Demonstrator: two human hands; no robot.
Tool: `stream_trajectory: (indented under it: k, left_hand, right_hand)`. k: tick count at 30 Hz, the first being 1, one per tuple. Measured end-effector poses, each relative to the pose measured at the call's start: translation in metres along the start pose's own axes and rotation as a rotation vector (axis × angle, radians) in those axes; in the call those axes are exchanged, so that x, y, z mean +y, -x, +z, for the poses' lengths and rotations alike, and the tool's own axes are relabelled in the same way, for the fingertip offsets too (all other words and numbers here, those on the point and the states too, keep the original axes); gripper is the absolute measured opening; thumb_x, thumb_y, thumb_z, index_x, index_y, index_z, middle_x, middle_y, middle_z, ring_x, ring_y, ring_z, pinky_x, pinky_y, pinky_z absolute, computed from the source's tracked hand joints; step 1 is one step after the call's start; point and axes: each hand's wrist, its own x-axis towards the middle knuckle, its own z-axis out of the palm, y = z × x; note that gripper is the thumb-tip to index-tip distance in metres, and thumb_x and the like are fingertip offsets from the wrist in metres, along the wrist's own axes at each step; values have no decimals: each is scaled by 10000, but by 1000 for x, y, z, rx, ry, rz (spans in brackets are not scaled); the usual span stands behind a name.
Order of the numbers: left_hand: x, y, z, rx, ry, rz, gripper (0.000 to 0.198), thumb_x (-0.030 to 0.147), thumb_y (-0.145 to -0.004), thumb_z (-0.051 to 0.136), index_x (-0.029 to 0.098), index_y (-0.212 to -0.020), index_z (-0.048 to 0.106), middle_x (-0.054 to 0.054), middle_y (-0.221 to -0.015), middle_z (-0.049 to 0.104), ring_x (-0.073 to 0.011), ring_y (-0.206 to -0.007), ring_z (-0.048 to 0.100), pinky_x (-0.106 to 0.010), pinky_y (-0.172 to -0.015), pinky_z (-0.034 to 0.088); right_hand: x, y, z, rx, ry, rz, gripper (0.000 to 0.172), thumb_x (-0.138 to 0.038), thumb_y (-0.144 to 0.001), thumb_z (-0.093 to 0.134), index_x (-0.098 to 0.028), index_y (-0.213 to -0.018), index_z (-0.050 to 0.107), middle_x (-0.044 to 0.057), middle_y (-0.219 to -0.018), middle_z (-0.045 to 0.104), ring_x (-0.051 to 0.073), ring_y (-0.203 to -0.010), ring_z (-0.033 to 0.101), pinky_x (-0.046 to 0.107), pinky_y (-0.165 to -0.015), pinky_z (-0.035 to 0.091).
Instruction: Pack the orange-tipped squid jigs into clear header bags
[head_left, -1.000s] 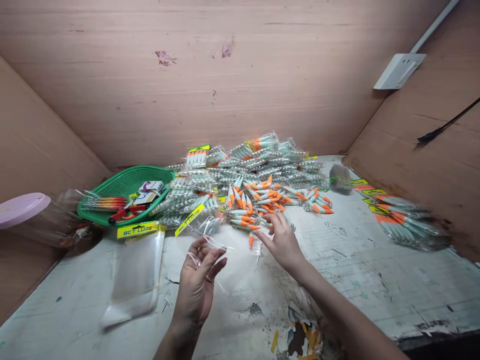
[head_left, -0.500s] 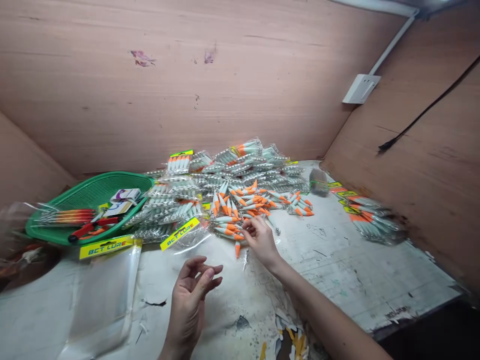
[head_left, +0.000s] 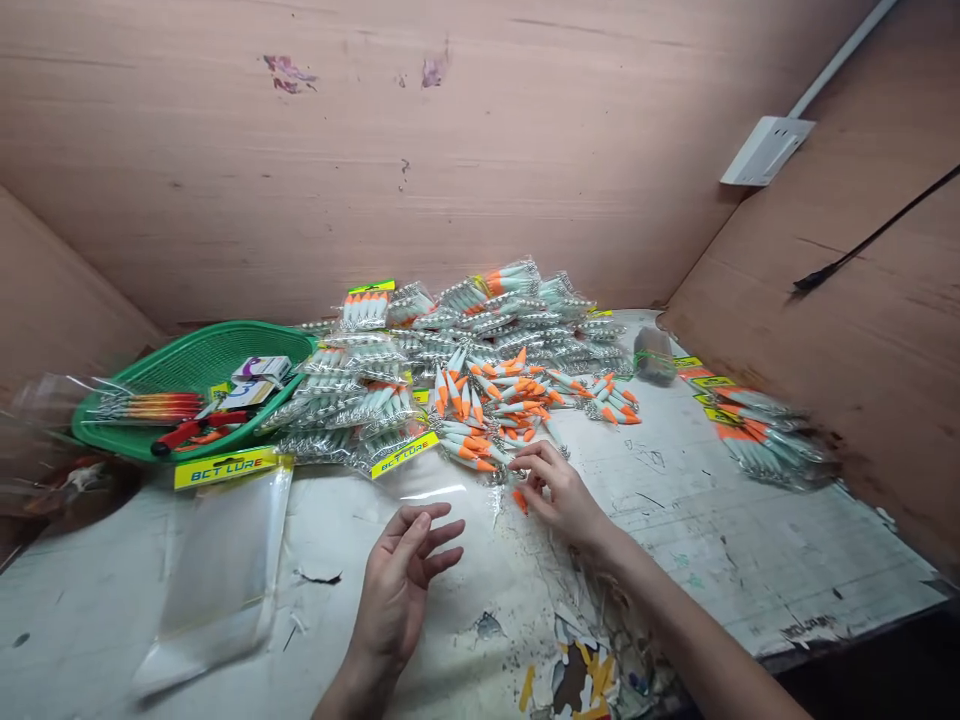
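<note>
Right hand: thumb and fingers narrowed about one orange-tipped lure, its nose showing beside the thumb. Left hand: fingers loosely curved, part spread; whether they grip the clear film of the single labelled bag just beyond them cannot be told. The lure is probably light, stiff and smooth, its spiked metal end liable to snag; it is best taken by the body or nose. Beyond the right fingertips lie loose lures, too overlapped to count, and, farther, bagged lures, likewise uncountable. Left of the left fingers: one stack of clear bags, one green basket. Well right of the right fingers: at least three lure packs.
</note>
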Motion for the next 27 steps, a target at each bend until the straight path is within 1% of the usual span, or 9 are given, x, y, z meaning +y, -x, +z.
stream_trajectory:
  k: [4,8,9,11,15,19,23,25,27]
  left_hand:
    - [-1,1,0,-18,4,-10,321,340,-604,810,161,-758,593,-57,-1022,689,-206,-828,688,-262,-627,559]
    - [-1,1,1,-45,-20,-3,301,350,-639,782,161,-772,589,-73,-1030,695,-222,-848,690,-282,-652,554]
    - [-1,1,1,-58,-26,2,292,355,-657,769,160,-781,590,-76,-1031,697,-223,-859,690,-285,-666,553]
    - [-2,1,0,-85,-31,8,282,365,-685,747,161,-789,582,-85,-1033,701,-226,-877,690,-290,-690,552]
    - [-3,2,0,-99,-22,-11,310,375,-685,749,171,-787,540,-101,-1042,709,-240,-879,695,-313,-703,552]
    - [-4,2,1,-112,-11,-24,325,366,-696,744,178,-835,519,-110,-1039,714,-236,-872,699,-312,-703,553]
    - [-4,2,1,-107,13,-25,427,347,-703,742,193,-1022,504,-114,-1033,716,-229,-862,703,-304,-701,556]
    - [-4,3,2,-102,20,-30,491,341,-704,742,190,-1096,489,-125,-1046,711,-233,-861,703,-308,-704,557]
    - [-5,3,2,-107,22,-43,493,341,-697,746,179,-1090,496,-139,-1058,707,-240,-863,703,-313,-709,556]
  right_hand:
    - [-1,-3,-5,-59,43,-47,208,-199,-855,495,-233,-1014,625,79,-930,567,205,-827,579,365,-711,516]
    - [-11,-7,-9,-106,44,-45,172,-245,-847,519,-231,-935,666,91,-909,592,237,-862,570,405,-744,502]
    - [-13,-8,-12,-107,17,-16,158,-266,-842,538,-228,-922,669,89,-911,597,229,-848,571,393,-737,502]
    - [-15,-9,-18,-89,-108,129,156,-330,-804,617,-217,-898,669,74,-894,607,198,-785,572,350,-695,505]
    - [-12,-8,-31,-29,-380,453,346,-456,-680,742,-181,-880,677,35,-781,622,153,-677,566,282,-583,494]
    - [-4,0,-36,59,-474,562,422,-509,-636,764,-168,-867,672,28,-748,623,134,-627,566,269,-552,488]
    - [1,12,-37,141,-539,634,423,-544,-642,749,-179,-834,654,15,-711,610,123,-574,562,281,-550,494]
    - [-1,18,-37,160,-552,642,401,-518,-631,768,-192,-836,653,9,-722,614,123,-582,560,278,-559,492]
    - [-4,24,-37,176,-547,630,374,-462,-609,802,-199,-834,660,14,-773,623,132,-636,569,273,-590,494]
